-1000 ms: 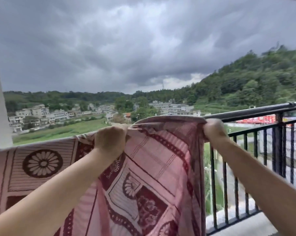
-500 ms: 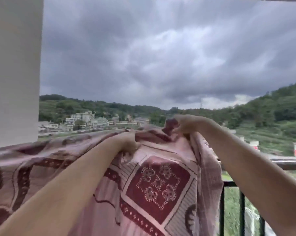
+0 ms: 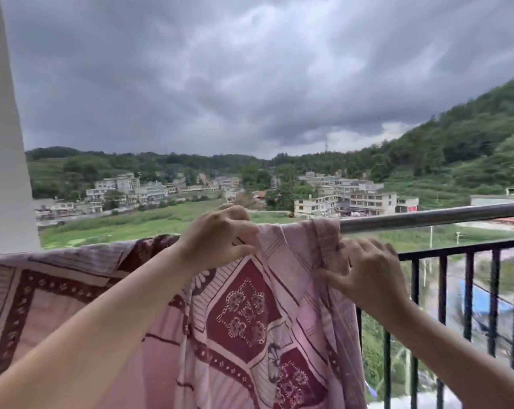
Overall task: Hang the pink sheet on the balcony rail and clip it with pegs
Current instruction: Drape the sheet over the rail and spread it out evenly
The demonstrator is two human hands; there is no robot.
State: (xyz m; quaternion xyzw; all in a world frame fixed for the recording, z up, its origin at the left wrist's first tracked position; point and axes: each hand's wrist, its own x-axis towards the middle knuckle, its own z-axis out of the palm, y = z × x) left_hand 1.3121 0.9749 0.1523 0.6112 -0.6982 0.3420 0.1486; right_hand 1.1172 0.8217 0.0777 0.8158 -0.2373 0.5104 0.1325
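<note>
The pink sheet (image 3: 244, 314), printed with dark red squares and flowers, hangs draped over the balcony rail (image 3: 427, 216) from the left edge of view to about the middle. My left hand (image 3: 217, 234) pinches a fold of the sheet at the top of the rail. My right hand (image 3: 365, 273) grips the sheet's right edge just below the rail, fingers curled into the cloth. No pegs are in view.
A white pillar (image 3: 4, 143) stands at the left end of the rail. Black vertical bars (image 3: 468, 296) run under the bare right stretch of rail. Beyond lie fields, buildings and wooded hills under dark cloud.
The sheet's right edge has come down onto the rail. My right hand has dropped from above the rail to the hanging edge below it. The view has tilted downward.
</note>
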